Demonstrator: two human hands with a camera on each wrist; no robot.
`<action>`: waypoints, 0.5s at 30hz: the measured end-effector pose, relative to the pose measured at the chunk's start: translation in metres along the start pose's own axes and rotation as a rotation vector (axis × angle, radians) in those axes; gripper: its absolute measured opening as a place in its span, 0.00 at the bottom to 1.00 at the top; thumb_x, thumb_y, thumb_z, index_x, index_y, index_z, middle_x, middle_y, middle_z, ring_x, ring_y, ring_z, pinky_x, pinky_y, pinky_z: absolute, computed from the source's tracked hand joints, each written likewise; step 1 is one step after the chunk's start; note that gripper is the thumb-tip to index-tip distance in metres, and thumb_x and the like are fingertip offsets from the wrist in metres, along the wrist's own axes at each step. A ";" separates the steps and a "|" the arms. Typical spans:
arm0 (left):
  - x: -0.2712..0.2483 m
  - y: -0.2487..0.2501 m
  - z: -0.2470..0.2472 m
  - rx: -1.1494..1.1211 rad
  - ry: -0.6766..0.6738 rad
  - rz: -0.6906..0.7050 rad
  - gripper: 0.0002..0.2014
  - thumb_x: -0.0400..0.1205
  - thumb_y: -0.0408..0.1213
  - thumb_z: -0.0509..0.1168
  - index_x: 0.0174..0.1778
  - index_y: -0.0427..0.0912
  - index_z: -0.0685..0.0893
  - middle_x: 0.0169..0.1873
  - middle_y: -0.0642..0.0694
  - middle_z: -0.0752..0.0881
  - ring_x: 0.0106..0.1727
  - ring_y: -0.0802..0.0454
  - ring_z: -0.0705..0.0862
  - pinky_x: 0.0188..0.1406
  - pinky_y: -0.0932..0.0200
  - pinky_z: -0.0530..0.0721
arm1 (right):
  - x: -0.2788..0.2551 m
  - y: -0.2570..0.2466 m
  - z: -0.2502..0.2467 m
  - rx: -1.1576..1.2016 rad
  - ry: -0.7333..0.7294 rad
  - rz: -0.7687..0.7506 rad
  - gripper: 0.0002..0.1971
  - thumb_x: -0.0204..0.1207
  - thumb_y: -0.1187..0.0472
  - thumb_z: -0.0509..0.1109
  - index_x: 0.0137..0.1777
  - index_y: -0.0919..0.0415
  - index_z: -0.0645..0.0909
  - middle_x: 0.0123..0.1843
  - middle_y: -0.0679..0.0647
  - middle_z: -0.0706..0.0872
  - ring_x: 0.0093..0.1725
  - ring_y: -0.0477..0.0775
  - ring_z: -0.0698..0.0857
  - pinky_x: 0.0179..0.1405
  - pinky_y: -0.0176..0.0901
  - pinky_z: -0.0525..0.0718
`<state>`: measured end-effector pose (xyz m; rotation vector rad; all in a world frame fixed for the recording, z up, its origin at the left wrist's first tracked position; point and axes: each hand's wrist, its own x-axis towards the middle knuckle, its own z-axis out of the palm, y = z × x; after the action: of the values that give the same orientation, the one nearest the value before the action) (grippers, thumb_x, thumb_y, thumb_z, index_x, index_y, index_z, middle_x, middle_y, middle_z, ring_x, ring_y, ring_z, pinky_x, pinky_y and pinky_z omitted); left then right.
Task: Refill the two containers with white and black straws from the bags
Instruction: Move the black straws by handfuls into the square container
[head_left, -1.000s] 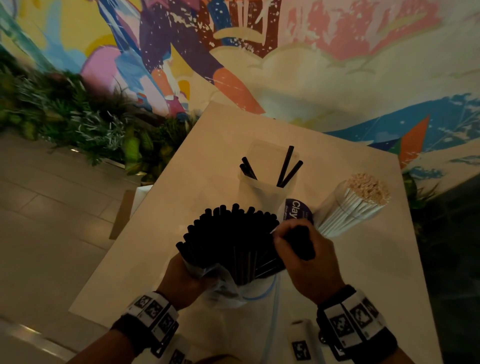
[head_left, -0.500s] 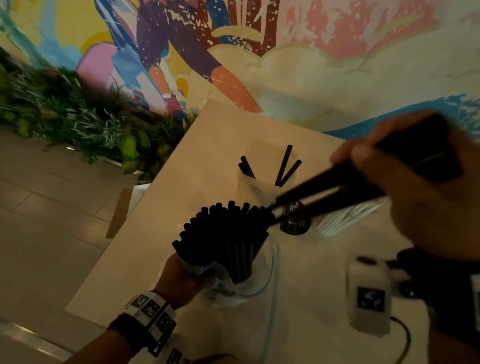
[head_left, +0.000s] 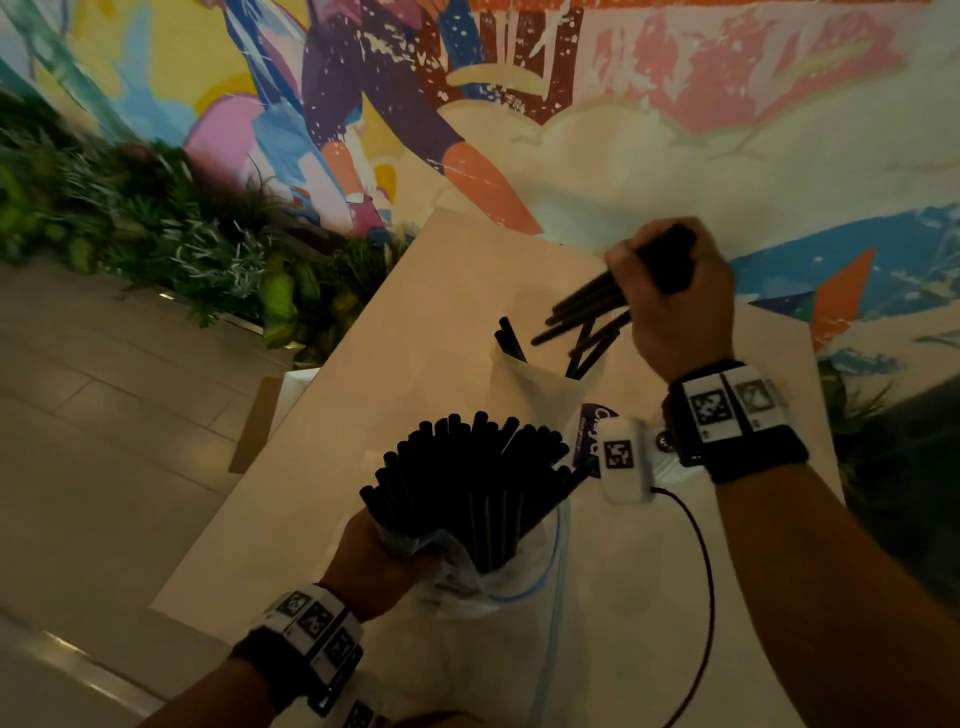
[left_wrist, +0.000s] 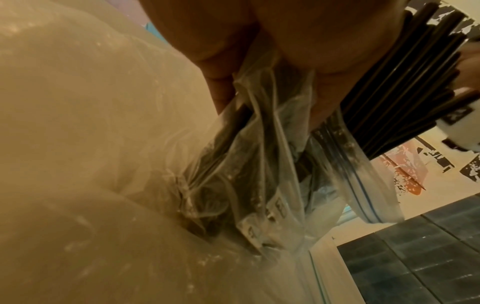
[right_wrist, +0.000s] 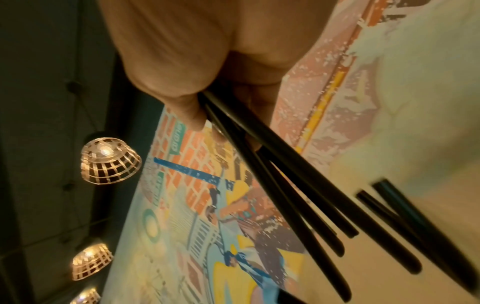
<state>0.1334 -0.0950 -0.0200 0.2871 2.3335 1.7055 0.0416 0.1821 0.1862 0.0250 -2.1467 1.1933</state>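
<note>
Standing beside mural wall (head_left: 675, 171), pale table (head_left: 415, 332); left grip (head_left: 374, 566) clutching straw bag (head_left: 457, 577), right grip (head_left: 670, 306) clasping black straws (head_left: 582, 306).

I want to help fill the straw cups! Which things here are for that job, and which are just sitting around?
For the job:
- black straws in the bag, held by the left hand
- bunch of black straws in the right hand
- clear container with a few black straws in it

Just around:
- table
- plants
- painted wall
- hanging lamps

Head downward; wrist views close (upward)
</note>
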 end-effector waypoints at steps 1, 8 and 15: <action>0.000 -0.001 0.000 -0.003 -0.003 -0.001 0.23 0.59 0.54 0.70 0.51 0.77 0.80 0.49 0.71 0.86 0.51 0.73 0.83 0.47 0.75 0.81 | -0.003 0.010 0.003 -0.014 -0.014 0.039 0.09 0.75 0.57 0.73 0.44 0.45 0.75 0.41 0.41 0.83 0.44 0.46 0.86 0.51 0.51 0.87; 0.000 0.001 0.001 -0.004 0.003 -0.042 0.21 0.58 0.55 0.69 0.48 0.67 0.84 0.46 0.70 0.87 0.50 0.77 0.81 0.45 0.78 0.78 | -0.019 0.043 0.018 -0.206 -0.129 0.163 0.09 0.76 0.54 0.73 0.48 0.58 0.80 0.40 0.52 0.86 0.42 0.56 0.86 0.47 0.55 0.86; -0.001 -0.004 0.001 -0.002 0.021 -0.045 0.28 0.58 0.55 0.70 0.54 0.54 0.83 0.52 0.52 0.87 0.55 0.54 0.85 0.54 0.53 0.83 | -0.027 0.071 0.025 -0.627 -0.265 0.115 0.27 0.67 0.29 0.61 0.38 0.56 0.77 0.41 0.56 0.85 0.48 0.64 0.84 0.43 0.54 0.81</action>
<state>0.1345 -0.0958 -0.0238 0.2161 2.3346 1.6978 0.0254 0.1964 0.1089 -0.2290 -2.7012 0.5508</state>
